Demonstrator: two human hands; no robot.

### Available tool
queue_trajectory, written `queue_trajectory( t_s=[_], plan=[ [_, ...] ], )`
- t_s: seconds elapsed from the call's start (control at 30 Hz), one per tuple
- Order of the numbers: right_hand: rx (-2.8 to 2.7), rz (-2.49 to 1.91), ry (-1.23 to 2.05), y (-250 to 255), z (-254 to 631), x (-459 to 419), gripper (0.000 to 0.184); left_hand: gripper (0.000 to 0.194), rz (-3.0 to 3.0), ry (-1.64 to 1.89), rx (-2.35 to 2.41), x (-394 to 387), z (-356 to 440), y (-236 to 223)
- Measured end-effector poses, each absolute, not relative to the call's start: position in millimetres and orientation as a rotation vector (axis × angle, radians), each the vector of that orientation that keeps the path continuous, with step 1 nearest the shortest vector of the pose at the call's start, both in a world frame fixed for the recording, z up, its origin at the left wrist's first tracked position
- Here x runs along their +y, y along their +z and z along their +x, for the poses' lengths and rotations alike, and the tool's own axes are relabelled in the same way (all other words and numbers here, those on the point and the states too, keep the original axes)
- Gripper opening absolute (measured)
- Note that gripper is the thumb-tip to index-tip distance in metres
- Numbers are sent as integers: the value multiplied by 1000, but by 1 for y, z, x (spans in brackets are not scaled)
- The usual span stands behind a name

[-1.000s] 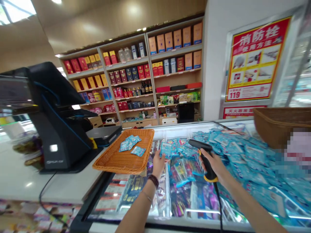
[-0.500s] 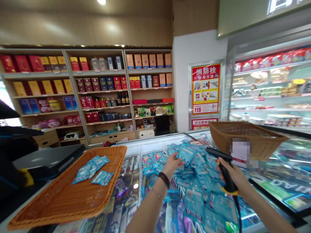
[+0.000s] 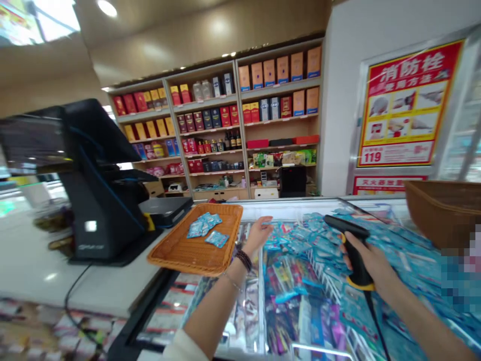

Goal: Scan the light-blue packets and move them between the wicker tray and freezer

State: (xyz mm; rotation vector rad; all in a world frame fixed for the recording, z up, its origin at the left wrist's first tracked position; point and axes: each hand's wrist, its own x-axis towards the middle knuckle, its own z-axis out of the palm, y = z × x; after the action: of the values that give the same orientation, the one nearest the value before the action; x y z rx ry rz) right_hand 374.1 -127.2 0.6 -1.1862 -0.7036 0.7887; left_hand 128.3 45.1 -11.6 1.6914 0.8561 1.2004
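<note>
Here, the right hand (image 3: 372, 258) grips a pistol-shaped scanner (image 3: 356, 261) near glossy packets (image 3: 317, 231).

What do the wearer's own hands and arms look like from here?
The left hand is gloveless, with a dark beaded bracelet, a thin bangle and a cream sleeve near the elbow. The right hand is gloveless; no wristwear or sleeve shows.

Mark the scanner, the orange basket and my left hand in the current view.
Scanner (image 3: 358, 264): head view, on its black handle, below the scanning head.
Orange basket (image 3: 186, 256): head view, on a bare part of its woven floor.
Left hand (image 3: 257, 236): head view, on the back of the hand.
</note>
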Motion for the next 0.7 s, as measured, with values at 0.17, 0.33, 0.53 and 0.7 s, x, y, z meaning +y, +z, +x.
queue_trajectory(
  t_s=[0.17,0.33,0.53,0.7],
  plan=[
    [-804,-1087,967,-3,304,-101,41,31,1907,1172,1480,56,6,-5],
    [-776,-1054,1142,-27,267,-87,39,46,2085,782,1767,50,-58,-10],
    [-797,-1076,1254,-53,273,-85,34,46,1979,605,1916,66,-58,-17],
    [-786,-1075,1251,-55,274,-89,37,71,1897,517,2108,82,-42,-14]
  ],
)
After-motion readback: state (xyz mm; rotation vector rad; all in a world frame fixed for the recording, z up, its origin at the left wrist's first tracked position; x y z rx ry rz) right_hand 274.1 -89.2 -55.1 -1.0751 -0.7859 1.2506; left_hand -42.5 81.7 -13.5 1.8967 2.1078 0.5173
